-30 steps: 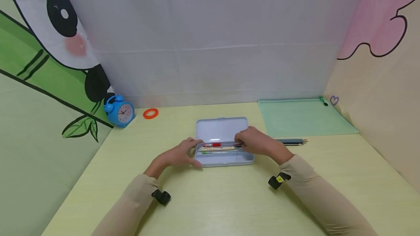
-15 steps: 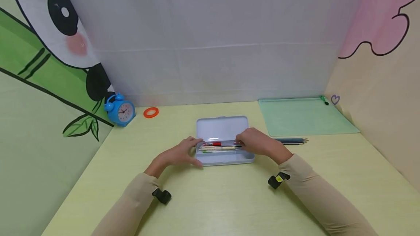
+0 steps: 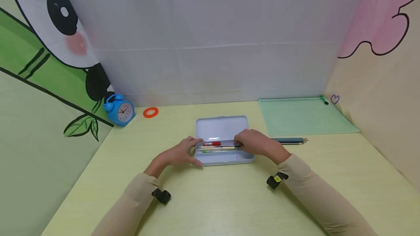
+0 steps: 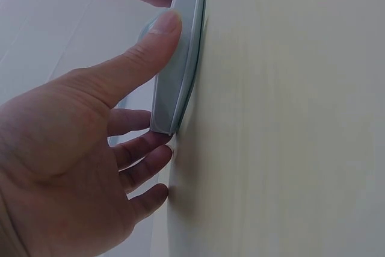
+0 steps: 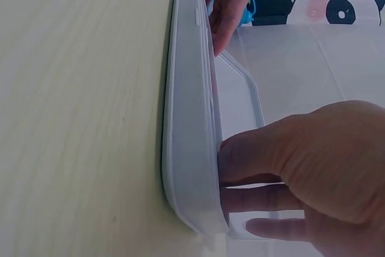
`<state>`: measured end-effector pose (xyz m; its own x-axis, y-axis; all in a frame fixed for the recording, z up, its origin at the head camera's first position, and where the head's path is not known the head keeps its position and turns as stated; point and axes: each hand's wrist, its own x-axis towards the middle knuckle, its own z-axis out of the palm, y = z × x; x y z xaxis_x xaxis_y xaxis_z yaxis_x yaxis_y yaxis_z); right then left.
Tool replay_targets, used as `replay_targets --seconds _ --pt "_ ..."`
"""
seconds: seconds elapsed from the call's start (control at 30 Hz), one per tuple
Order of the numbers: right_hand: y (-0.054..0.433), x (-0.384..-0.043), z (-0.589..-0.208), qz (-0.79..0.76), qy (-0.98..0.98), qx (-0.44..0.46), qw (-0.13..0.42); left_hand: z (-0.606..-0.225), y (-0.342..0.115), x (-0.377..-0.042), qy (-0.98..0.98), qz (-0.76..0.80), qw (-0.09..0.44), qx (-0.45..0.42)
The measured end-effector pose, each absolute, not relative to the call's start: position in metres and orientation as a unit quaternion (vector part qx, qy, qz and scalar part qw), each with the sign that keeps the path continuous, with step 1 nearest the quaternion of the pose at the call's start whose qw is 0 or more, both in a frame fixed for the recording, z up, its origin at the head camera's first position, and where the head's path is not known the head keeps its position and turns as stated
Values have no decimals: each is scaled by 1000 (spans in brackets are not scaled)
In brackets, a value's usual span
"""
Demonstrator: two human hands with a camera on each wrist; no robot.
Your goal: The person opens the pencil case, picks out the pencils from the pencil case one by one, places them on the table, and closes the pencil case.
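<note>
A pale grey-blue pencil case [image 3: 220, 160] lies on the table with its lid [image 3: 221, 128] folded back. In it lie several pens and pencils, among them a red-banded pen [image 3: 214, 144], a cream pencil [image 3: 218, 148] and a green-tipped one [image 3: 210, 151]. My left hand [image 3: 178, 153] holds the case's left end, thumb [image 4: 150, 46] on the front wall and fingers around the end. My right hand [image 3: 254, 142] reaches into the case at its right part with bent fingers, over the pens' right ends. The case wall hides its fingertips in the right wrist view.
Several dark pencils [image 3: 293, 141] lie right of the case, partly behind the right hand. A green zip pouch [image 3: 308, 117] lies at the back right. A blue alarm clock [image 3: 121, 111] and an orange ring [image 3: 150, 112] stand at the back left, near the white backdrop [image 3: 210, 46].
The right hand has shifted very slightly left and down within the case. The left hand and the pencil case have stayed put.
</note>
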<state>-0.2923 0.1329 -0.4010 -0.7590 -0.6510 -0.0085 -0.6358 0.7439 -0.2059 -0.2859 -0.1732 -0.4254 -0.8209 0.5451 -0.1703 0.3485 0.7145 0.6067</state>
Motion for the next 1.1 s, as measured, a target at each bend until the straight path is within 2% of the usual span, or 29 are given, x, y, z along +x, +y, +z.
replay_targets --seconds 1.1 --pt "123 -295 -402 -35 935 -352 21 -425 -173 -287 908 293 175 244"
